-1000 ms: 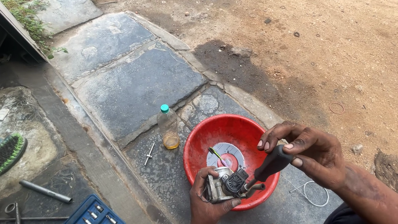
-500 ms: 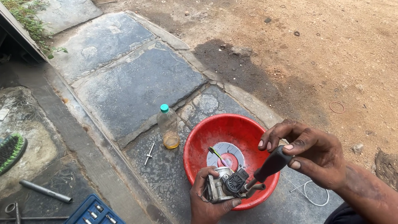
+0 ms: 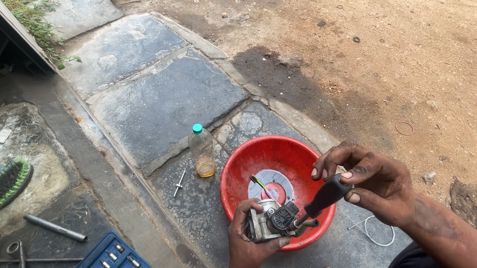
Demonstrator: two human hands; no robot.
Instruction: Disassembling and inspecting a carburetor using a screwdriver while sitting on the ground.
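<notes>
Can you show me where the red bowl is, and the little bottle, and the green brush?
red bowl (image 3: 289, 149): head view, on its bare inner wall at the far side.
little bottle (image 3: 202, 153): head view, on its clear body, below the green cap.
green brush (image 3: 6, 184): head view, on the middle of its bristles.

I see even, soft daylight, bright on the dirt beyond the red basin (image 3: 271, 154). Shadows are faint; the darkest patch is the shed corner far left of the basin. No glare. Focus is sharp at the basin, with slight wide-angle stretch toward the edges beyond it.
</notes>
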